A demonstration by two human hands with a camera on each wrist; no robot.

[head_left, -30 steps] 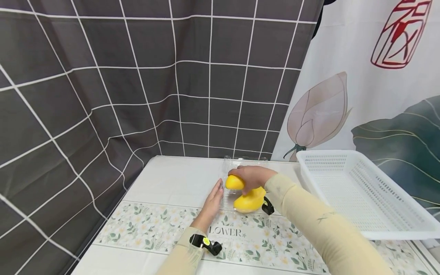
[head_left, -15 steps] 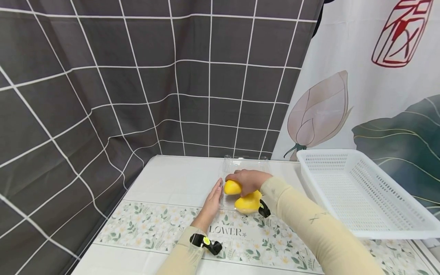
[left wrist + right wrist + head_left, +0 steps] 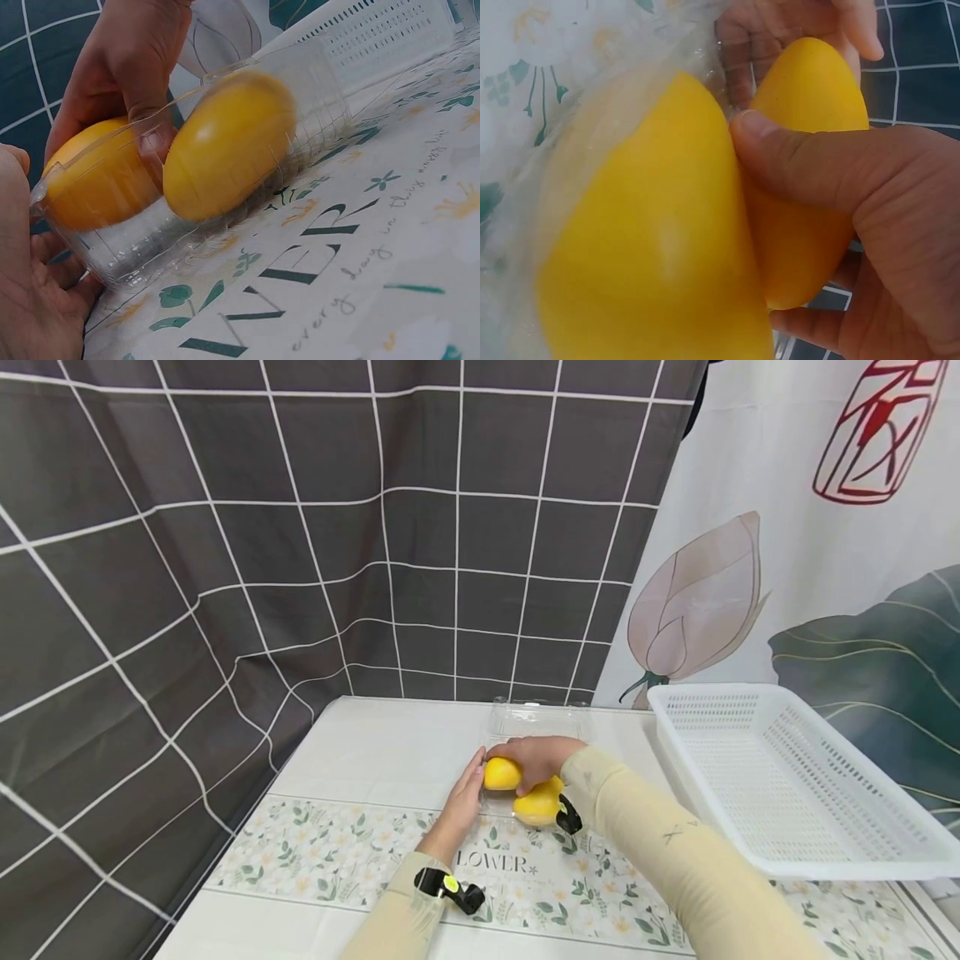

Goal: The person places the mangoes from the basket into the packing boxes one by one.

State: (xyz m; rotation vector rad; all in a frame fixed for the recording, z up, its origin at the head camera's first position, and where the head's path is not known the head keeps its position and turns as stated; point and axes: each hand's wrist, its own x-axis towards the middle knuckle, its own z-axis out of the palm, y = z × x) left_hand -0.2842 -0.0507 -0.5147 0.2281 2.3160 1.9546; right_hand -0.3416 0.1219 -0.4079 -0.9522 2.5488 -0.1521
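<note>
My right hand (image 3: 542,756) grips a smooth yellow mango (image 3: 502,774) between thumb and fingers. In the left wrist view this mango (image 3: 101,180) is at the left end of a clear plastic box (image 3: 124,262), partly inside its wall. A second mango (image 3: 537,804) lies in the same box, to the right and nearer me. The right wrist view shows both side by side, my thumb between the second mango (image 3: 660,240) and the held one (image 3: 802,247). My left hand (image 3: 463,797), fingers straight, rests along the box's left side. The box's raised lid (image 3: 540,720) extends behind.
A white perforated plastic basket (image 3: 787,793) stands on the right side of the table. A flower-printed cloth (image 3: 337,852) covers the tabletop. Behind and to the left hangs a dark checked curtain (image 3: 420,543); a white printed curtain (image 3: 750,452) hangs at the right.
My right hand has carried the mango left and lower toward my left palm. The left hand, the second mango and the basket have stayed in place.
</note>
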